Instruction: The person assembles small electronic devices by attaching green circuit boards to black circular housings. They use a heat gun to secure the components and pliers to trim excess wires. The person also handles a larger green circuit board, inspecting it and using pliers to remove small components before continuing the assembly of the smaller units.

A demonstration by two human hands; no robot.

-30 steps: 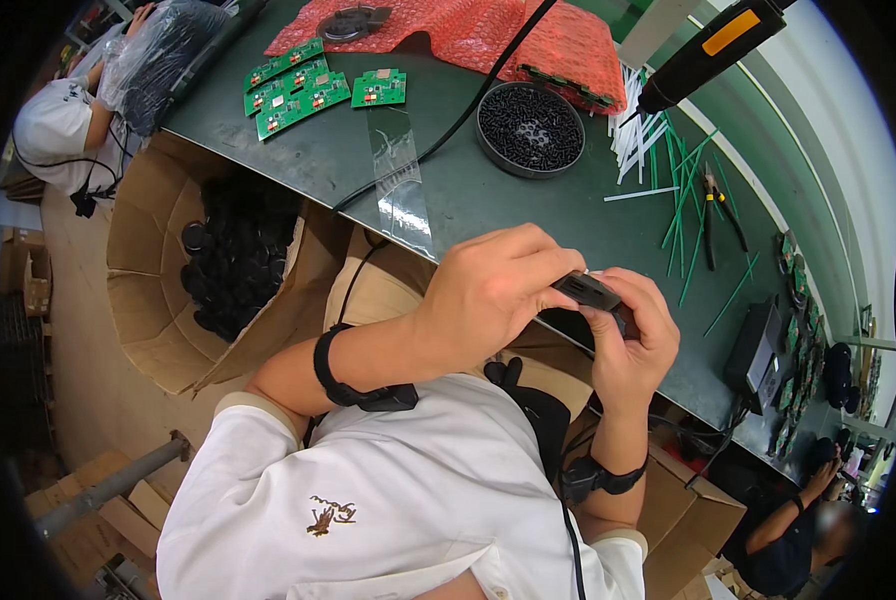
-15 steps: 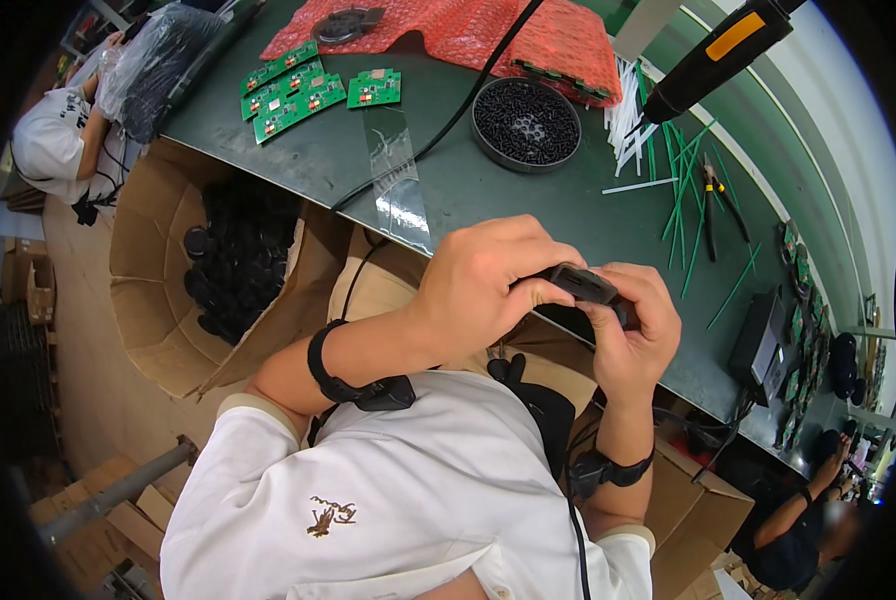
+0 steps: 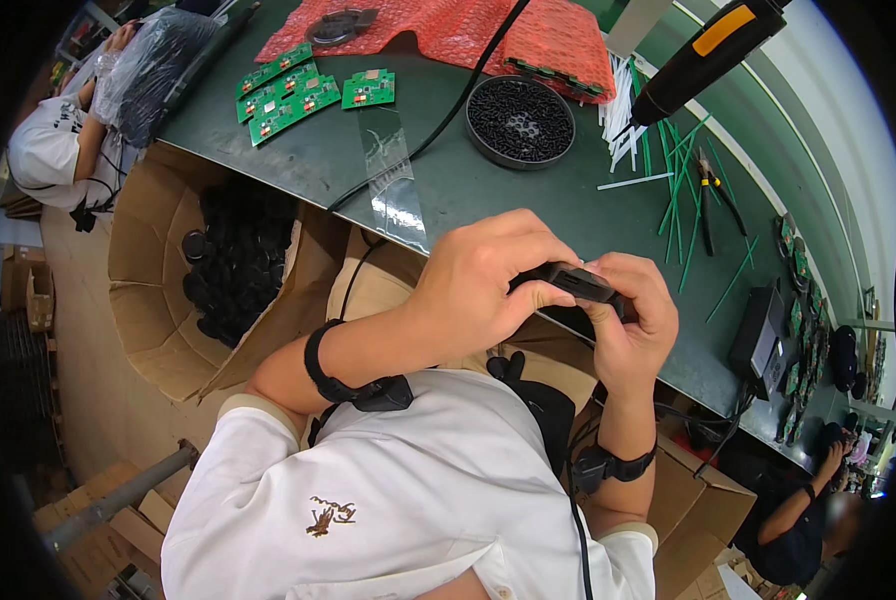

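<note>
Right now both hands hold one small flat black plastic part (image 3: 578,283) just above the near edge of the long dark green worktable (image 3: 488,190). The left hand (image 3: 483,285) wraps over it from the person's left, fingers curled tight, thumb pressing its near side. The right hand (image 3: 633,320) grips its other end, fingers closed round it. Part sits between the two hands, mostly hidden, only its top edge showing.

Relative to the worktable: a round black tray of small black screws (image 3: 520,120) sits on it, past the hands. A black electric screwdriver with an orange band (image 3: 703,45) hangs above its far right part, cable (image 3: 448,115) running across the top. Green circuit boards (image 3: 298,90) lie on its far left area, a clear plastic bag (image 3: 393,185) just near of them. Red bubble wrap sheet (image 3: 468,30) covers its far edge. Green and white cable ties (image 3: 668,160) scatter on its right side, pliers (image 3: 713,190) among them. An open cardboard box of round black parts (image 3: 233,265) stands off its left near edge, below table level.

Black wristbands on both wrists. Other people sit at the far left and lower right ends.
</note>
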